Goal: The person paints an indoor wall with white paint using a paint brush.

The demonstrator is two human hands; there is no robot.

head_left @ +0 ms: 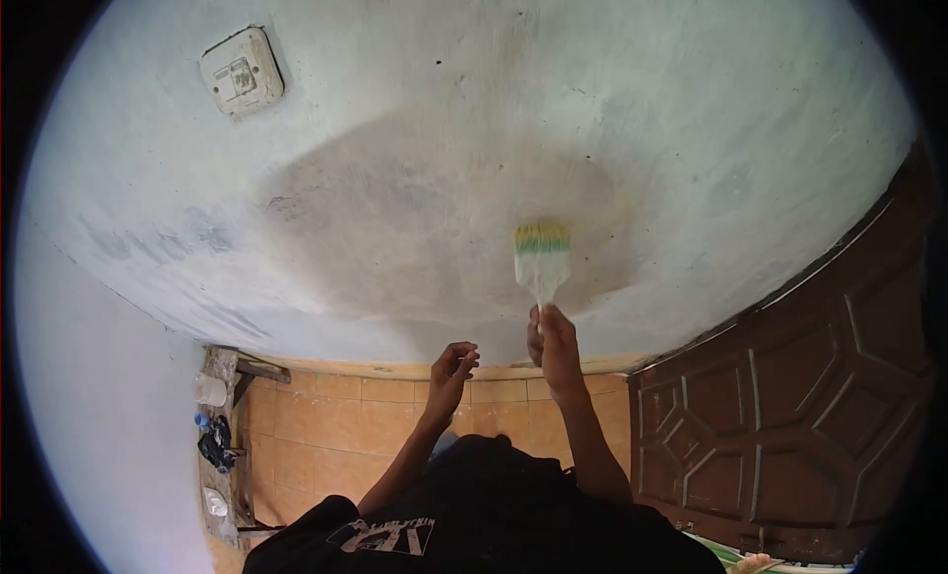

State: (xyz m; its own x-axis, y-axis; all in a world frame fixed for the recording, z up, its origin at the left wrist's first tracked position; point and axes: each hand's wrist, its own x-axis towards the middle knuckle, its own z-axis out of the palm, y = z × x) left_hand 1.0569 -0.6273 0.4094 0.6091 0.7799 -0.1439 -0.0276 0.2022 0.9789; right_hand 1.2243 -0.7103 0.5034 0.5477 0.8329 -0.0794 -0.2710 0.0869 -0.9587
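My right hand (pixel 555 347) is closed around the handle of a wide paintbrush (pixel 542 266). The brush points up at the wall (pixel 415 229), its pale lower part leading to a green band and yellowish bristle ends. Those bristles overlap a shaded, greyish-brown area of the pale, stained wall. To the left and slightly lower, my left hand (pixel 454 365) is raised near the wall's foot with fingers loosely curled and a small gap to the thumb. Nothing shows in it.
A light switch (pixel 242 73) is set in the wall at upper left. On the left, a wooden bench (pixel 229 362) holds a white container (pixel 210 389) and a black plastic bag (pixel 215 446). Orange tiles (pixel 336 416) cover the floor. A brown panelled door (pixel 790 406) stands right.
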